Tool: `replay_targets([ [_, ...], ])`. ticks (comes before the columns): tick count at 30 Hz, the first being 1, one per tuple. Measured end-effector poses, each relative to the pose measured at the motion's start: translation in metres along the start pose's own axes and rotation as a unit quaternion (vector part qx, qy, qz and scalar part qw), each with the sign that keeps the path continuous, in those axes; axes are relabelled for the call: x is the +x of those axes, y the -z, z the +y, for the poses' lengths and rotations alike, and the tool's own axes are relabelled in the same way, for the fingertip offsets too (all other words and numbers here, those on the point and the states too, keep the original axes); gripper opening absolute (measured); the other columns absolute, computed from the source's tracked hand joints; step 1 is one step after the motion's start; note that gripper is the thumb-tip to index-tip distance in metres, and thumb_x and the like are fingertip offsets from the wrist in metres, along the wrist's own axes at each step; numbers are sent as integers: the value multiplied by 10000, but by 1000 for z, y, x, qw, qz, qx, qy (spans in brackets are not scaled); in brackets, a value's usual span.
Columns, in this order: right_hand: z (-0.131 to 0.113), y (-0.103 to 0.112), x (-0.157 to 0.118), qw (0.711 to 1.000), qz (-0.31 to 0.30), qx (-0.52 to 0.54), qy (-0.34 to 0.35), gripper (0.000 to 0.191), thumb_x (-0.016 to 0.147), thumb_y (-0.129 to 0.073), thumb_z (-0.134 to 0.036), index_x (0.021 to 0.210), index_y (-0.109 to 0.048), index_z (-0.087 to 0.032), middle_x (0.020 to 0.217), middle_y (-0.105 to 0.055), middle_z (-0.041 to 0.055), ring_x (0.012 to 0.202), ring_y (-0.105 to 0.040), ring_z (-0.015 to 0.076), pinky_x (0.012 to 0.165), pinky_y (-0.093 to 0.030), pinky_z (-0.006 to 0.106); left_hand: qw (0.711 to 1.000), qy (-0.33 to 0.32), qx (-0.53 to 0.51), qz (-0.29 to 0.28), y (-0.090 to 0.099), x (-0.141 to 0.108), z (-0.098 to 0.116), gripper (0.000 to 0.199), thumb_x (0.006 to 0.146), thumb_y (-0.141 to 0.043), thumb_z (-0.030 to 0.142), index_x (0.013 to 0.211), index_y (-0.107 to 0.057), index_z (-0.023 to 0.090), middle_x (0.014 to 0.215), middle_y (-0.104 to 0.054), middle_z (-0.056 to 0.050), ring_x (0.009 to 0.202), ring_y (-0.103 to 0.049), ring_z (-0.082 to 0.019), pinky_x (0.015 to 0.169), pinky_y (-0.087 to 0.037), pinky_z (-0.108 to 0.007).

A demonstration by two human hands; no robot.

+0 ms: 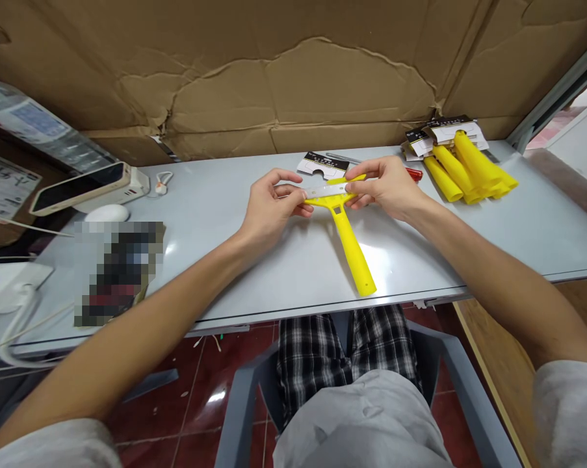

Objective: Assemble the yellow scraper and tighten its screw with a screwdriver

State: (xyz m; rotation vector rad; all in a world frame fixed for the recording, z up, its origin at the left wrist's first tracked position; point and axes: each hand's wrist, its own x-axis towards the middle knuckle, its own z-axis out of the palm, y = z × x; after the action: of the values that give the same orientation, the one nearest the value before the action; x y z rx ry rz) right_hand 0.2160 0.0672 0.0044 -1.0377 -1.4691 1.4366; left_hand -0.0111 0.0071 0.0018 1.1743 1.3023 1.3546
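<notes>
A yellow plastic scraper (354,250) lies over the table with its handle slanting toward the front edge. Across its head sits a flat silver strip (325,190) with small holes, which looks like a blade or clamping plate. My left hand (276,205) pinches the left end of the head and strip between thumb and fingers. At the right end, my right hand (383,188) grips the head, thumb against the strip. Just behind the scraper is a black-and-white card (322,165) with a notch. A red-handled tool (414,174), partly hidden, lies behind my right hand.
At the back right lie several yellow scrapers (469,170) with black-and-white cards. On the left are a phone (86,185) leaning on a white block, a white mouse (106,214), a blurred-out item (120,273) and cables. Cardboard (293,78) stands behind the table.
</notes>
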Motion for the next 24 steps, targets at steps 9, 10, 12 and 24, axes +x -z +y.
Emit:
replay_targets([
  [9,-2,-8,-6,999,-2,-10,30,259,773,-961,-109,884,-739,-178,922,-801,52,673,-796,178,645,-743,307,996,59,-38,-54,1,-2,-6,306,857,-819,67,1102,-674,177,731,-740,-6,589,-726,-138,581,-611,-246],
  [10,-3,-8,-7,999,-1,-14,31,262,775,-963,-110,889,-738,-181,932,-804,52,688,-798,176,657,-746,303,997,51,-38,-53,1,-2,-7,324,852,-828,60,1097,-662,191,722,-734,5,584,-724,-135,592,-616,-246],
  [12,-4,-10,-9,999,-2,-20,31,270,785,-971,-130,902,-735,-187,951,-808,55,718,-804,177,665,-749,296,998,32,-37,-50,3,-2,-8,346,852,-834,50,1086,-640,214,712,-723,27,571,-723,-128,600,-622,-243],
  [24,-8,-13,-12,1000,-16,-6,-8,224,797,-900,-90,900,-729,-192,958,-793,64,727,-800,188,611,-729,298,999,-3,-14,-40,2,-5,-7,354,843,-808,58,1055,-596,246,721,-720,60,554,-733,-118,564,-607,-229],
])
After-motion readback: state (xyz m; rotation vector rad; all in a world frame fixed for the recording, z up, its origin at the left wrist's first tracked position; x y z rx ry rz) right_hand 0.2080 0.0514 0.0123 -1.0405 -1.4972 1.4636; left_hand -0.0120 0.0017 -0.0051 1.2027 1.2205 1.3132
